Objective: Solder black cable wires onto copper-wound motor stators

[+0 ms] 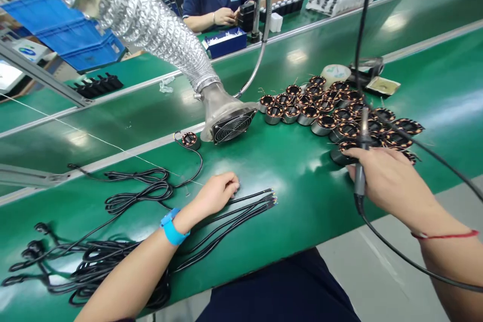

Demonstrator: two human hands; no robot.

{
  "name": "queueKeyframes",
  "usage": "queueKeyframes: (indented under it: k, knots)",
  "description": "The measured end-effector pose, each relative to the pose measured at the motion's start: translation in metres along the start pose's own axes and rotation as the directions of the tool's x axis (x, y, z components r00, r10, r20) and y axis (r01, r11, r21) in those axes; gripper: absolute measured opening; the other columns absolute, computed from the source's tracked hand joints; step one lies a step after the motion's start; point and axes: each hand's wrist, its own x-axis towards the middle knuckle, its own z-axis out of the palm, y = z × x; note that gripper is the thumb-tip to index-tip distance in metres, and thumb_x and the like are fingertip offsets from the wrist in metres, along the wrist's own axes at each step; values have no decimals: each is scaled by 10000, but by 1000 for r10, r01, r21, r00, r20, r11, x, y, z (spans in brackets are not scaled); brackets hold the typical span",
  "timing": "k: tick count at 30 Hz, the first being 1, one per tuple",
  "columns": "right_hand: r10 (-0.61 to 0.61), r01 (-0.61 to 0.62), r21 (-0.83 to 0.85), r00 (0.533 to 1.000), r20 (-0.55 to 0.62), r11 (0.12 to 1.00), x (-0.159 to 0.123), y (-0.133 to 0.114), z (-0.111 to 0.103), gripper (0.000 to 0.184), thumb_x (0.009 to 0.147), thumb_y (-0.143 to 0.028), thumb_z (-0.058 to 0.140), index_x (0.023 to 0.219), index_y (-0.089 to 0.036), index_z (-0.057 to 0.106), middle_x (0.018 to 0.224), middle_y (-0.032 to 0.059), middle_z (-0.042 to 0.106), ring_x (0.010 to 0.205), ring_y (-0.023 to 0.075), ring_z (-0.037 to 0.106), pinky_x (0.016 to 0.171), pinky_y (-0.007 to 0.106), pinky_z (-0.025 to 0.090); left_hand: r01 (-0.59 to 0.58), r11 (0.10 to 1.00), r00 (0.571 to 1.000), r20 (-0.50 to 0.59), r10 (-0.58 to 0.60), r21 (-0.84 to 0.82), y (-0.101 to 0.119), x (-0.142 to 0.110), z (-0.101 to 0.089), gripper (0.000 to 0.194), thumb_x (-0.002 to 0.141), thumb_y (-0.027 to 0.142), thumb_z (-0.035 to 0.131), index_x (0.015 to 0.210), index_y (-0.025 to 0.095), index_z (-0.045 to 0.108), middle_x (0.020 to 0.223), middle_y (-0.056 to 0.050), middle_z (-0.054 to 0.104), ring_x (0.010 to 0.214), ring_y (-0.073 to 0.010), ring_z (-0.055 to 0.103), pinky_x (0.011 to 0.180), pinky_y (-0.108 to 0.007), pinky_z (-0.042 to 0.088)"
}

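Note:
My right hand (396, 178) has a soldering iron (360, 176) in its grip, tip pointing away from me. Its fingers also reach the near edge of a motor stator (338, 156) at the front of a cluster of copper-wound stators (310, 112). On the bench's left half, my left hand (217, 193) rests with curled fingers, a blue band on the wrist. What those fingers hold, if anything, is too small to make out. Beside it lie several black cables (241, 217) with stripped, coloured wire ends. A single stator (189, 140) with a lead sits farther back.
A foil exhaust duct (162, 25) with a fan grille (234, 127) hangs over the green bench (294, 171). A tangled cable bundle (101, 266) lies at left. Behind the stators are a tape roll (335, 73) and a sponge tray (384, 85). Co-workers sit across.

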Motion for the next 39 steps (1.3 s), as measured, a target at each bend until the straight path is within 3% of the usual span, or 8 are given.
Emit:
queueKeyframes:
  k: [4,7,17,21,25,29,34,39]
  knots:
    - [-55,54,-24,998,-32,998,8,2,6,378,971,-484,299,1094,-235,554,775,75,592,683,260,561,673,397,395,73,958,997,43,-63,-279,-8,2,2,79,888,218,424,835,187,473,688,30,591,571,-90,600,564,-214,464]
    - [-124,124,3,992,-39,992,16,-11,12,343,983,-436,322,1079,-209,560,770,79,600,690,253,574,661,385,403,101,913,993,93,-70,-395,-10,3,5,65,885,168,408,835,180,448,678,32,584,545,-82,587,540,-209,461]
    - [-333,320,263,943,6,910,62,-127,41,196,954,-173,405,1121,-167,508,1018,91,662,819,210,620,731,349,484,123,847,971,-115,-211,-518,-14,11,-10,84,839,186,499,770,139,507,647,64,457,558,-47,361,571,-200,299]
    - [-363,336,430,932,-21,838,68,-155,39,217,934,-166,452,1149,-147,479,1113,123,640,917,232,615,770,372,503,114,850,993,31,-115,-514,-14,5,-21,266,799,384,590,743,125,573,630,57,460,591,-65,366,597,-223,298]
    - [-299,251,560,954,-6,789,67,-160,38,279,912,-174,516,1180,-138,444,1242,168,581,1122,268,570,885,424,500,84,866,994,103,-37,-494,-17,0,-29,235,761,346,610,704,119,587,641,43,491,629,-72,400,634,-229,321]
    - [-238,171,590,971,36,789,64,-156,53,324,903,-187,523,1208,-141,424,1378,215,472,1240,322,495,934,499,485,121,769,988,148,-34,-628,-19,6,-26,243,751,355,614,747,112,622,649,29,526,534,-49,352,520,-225,225]
    - [-187,130,585,982,38,800,64,-155,70,373,912,-196,508,1273,-180,414,1252,144,570,1101,284,542,872,460,518,87,633,991,134,27,-769,-17,18,-10,363,739,461,661,816,107,632,608,45,485,469,-30,286,476,-231,138]
    - [-123,101,500,992,12,860,65,-153,68,377,914,-290,543,1257,-175,439,1117,133,608,948,284,543,779,445,516,54,704,998,56,-20,-708,-12,16,-13,395,758,508,661,758,126,561,633,57,462,530,-34,330,525,-204,243]
